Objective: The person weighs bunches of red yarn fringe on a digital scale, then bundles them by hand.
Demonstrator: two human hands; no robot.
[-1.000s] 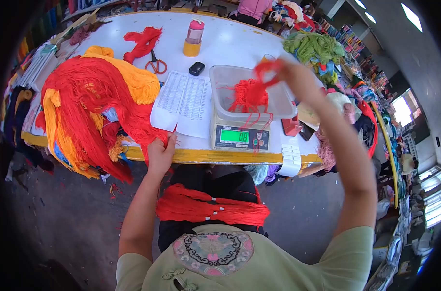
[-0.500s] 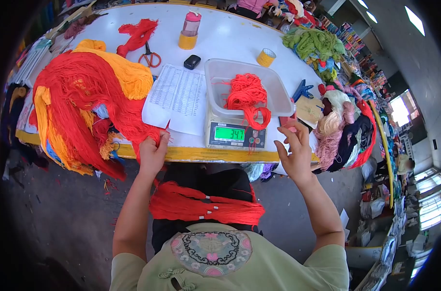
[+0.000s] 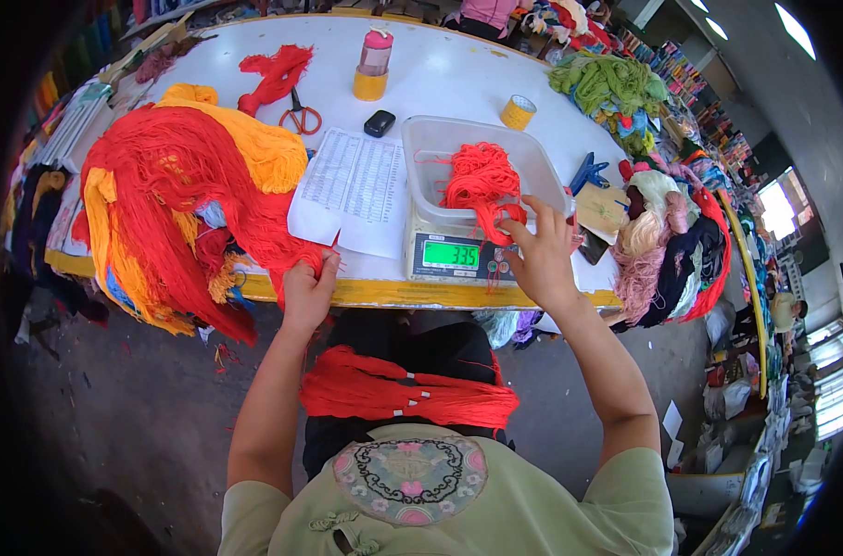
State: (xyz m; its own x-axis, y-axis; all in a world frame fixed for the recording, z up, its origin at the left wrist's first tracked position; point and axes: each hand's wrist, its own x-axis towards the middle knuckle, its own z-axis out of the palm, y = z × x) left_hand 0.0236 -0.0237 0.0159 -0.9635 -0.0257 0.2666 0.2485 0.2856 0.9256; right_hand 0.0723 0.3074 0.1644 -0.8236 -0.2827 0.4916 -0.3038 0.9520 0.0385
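Note:
My left hand point(image 3: 310, 289) is closed on the end of a long hank of red yarn point(image 3: 176, 171) at the table's front edge. That hank spreads left over orange yarn point(image 3: 254, 148). My right hand point(image 3: 544, 259) has its fingers apart, thumb and fingertips right at a loop of the red yarn bundle point(image 3: 481, 181). The bundle lies in a clear plastic tub point(image 3: 431, 139), its loop hanging over the front rim. Under the tub sits a digital scale point(image 3: 419, 252), its green display reading about 33.5. Banded red skeins point(image 3: 384, 385) rest across my lap.
Printed sheets point(image 3: 347, 190) lie left of the scale. Behind them are scissors point(image 3: 301, 119), a black case point(image 3: 380, 123) and a pink-capped bottle point(image 3: 375, 60). A yellow tape roll point(image 3: 519, 111), a blue clip point(image 3: 588, 173) and mixed yarn heaps point(image 3: 658, 213) are to the right.
My right hand has moved left to the hanging loop of red yarn. The scale's display has dropped from about 34.7 to 33.5. The left hand keeps its hold; the view has shifted slightly.

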